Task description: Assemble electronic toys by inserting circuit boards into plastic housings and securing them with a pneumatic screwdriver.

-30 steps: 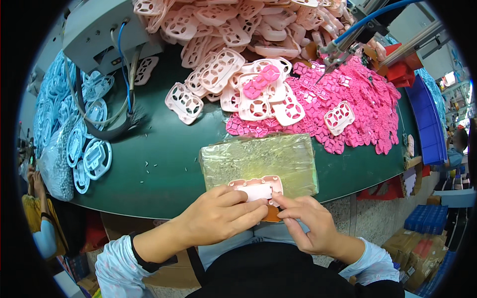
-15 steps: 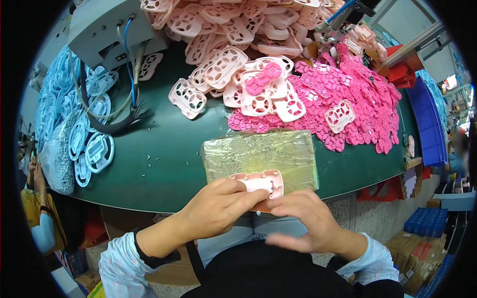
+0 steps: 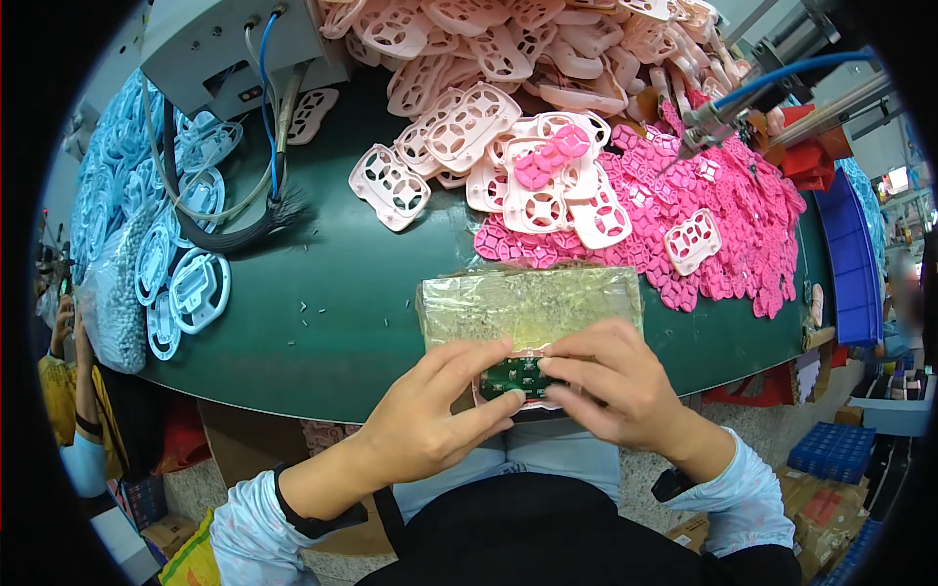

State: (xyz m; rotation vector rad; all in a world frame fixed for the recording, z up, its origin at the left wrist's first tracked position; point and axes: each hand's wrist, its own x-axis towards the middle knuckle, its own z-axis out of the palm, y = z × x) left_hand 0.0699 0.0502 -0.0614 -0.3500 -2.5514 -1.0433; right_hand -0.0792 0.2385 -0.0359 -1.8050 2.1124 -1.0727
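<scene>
Tabletop (image 3: 322, 337) shows green left of the wrapped block (image 3: 532, 305), its curved edge near the person. Left hand (image 3: 422, 412) fingers hold the pink casing (image 3: 477, 393) around a circuit board (image 3: 512, 375); right hand (image 3: 630, 389) fingers touch its right end, grip unclear.

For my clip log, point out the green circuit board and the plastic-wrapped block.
Green circuit board (image 3: 514, 375), head view: middle of its exposed face.
Plastic-wrapped block (image 3: 528, 305), head view: its top surface.

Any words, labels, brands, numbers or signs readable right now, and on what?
No text is legible.
Green circuit board: white marks, too small to read.
Cardboard boxes, lower right: any print too blurred.
Blue boxes behind them: any print too blurred.
</scene>
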